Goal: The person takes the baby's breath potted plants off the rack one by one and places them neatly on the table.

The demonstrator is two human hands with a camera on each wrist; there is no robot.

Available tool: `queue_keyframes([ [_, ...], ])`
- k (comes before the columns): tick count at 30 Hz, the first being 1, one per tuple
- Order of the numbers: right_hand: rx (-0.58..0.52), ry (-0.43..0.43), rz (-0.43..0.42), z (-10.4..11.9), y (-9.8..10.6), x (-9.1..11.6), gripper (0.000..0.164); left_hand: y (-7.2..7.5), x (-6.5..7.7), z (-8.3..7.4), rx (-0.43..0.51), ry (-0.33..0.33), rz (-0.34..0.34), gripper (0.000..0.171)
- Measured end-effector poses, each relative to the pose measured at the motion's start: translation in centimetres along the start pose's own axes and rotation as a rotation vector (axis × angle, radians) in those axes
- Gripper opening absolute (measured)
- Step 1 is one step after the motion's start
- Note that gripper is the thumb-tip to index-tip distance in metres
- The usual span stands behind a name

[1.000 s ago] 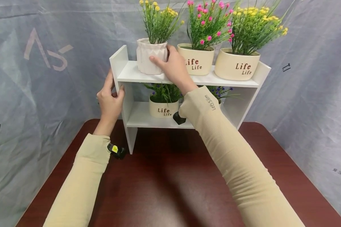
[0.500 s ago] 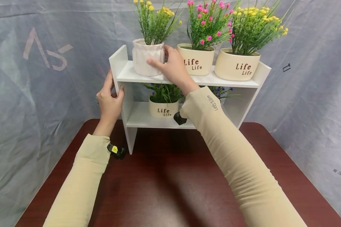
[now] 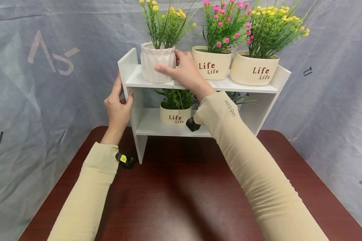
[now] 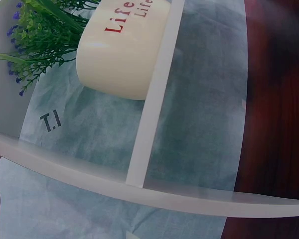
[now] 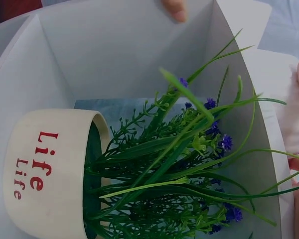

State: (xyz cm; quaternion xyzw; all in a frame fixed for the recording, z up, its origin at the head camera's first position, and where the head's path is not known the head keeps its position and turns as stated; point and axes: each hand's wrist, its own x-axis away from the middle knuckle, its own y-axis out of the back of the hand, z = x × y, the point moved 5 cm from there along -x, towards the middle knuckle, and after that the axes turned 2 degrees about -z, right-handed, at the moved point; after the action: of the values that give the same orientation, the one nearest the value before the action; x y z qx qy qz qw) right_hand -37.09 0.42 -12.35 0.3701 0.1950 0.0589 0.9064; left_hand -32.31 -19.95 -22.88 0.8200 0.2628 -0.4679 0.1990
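A white pleated flower pot [image 3: 157, 65] with yellow flowers stands at the left end of the white shelf's [image 3: 244, 87] upper board. My right hand [image 3: 189, 72] grips this pot from its right side, thumb across the front, the other fingers largely hidden behind it. My left hand [image 3: 118, 108] holds the shelf's left side panel, with fingers along the outside and thumb toward the inside. That thumb's tip also shows over the panel in the right wrist view. Under my right forearm, on the lower board, sits a cream "Life" pot [image 5: 50, 174] with blue-purple flowers.
Two cream "Life" pots share the upper board: one with pink flowers [image 3: 212, 63], one with yellow flowers [image 3: 254, 68] at the right end. Another blue-flowered plant [image 3: 235, 97] is mostly hidden by my right sleeve. The shelf stands on a dark red-brown table [image 3: 157, 194] before grey cloth [image 3: 78, 26].
My right hand has shifted the white pleated pot a little left and toward the board's front edge. My left hand keeps its hold on the side panel.
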Motion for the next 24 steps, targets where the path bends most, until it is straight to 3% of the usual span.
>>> queue_keyframes([
  [7,-0.076,0.011,0.017,-0.05,0.13,0.25,0.094,-0.05,0.05,-0.01,-0.007,-0.010,-0.001,0.057],
  [14,-0.283,0.011,0.071,-0.02,-0.21,0.35,0.094,0.02,0.12,-0.01,-0.003,-0.007,-0.004,0.057],
  [24,-0.236,-0.025,0.106,-0.15,-0.10,0.10,0.105,-0.04,0.12,0.16,-0.001,0.008,-0.007,0.057],
])
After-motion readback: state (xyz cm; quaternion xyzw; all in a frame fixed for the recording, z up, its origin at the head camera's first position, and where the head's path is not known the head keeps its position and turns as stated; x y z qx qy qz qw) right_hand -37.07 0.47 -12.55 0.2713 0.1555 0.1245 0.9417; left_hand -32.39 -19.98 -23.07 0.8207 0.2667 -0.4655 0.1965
